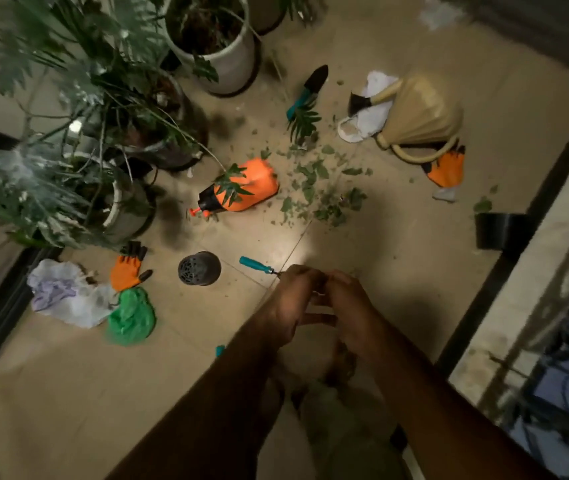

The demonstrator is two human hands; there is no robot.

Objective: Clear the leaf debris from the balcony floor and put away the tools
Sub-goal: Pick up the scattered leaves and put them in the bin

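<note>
Your left hand (286, 303) and right hand (349, 306) meet, fingers curled; whether they hold anything, you cannot tell. Leaf debris (314, 188) lies just beside the orange sprayer bottle (245, 188), ungathered; gathering it likely comes next.

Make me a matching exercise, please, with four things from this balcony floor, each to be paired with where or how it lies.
Things:
1. orange plastic spray bottle
2. beige plastic watering can
3. crumpled green plastic bag
4. small black perforated pot

Places or states:
a. its spout lies over a white cloth
b. next to a pale crumpled bag
c. on its side, with a green leaf across it
d. tipped over, its holed bottom towards the camera

Pairs: 1-c, 2-a, 3-b, 4-d.
</note>
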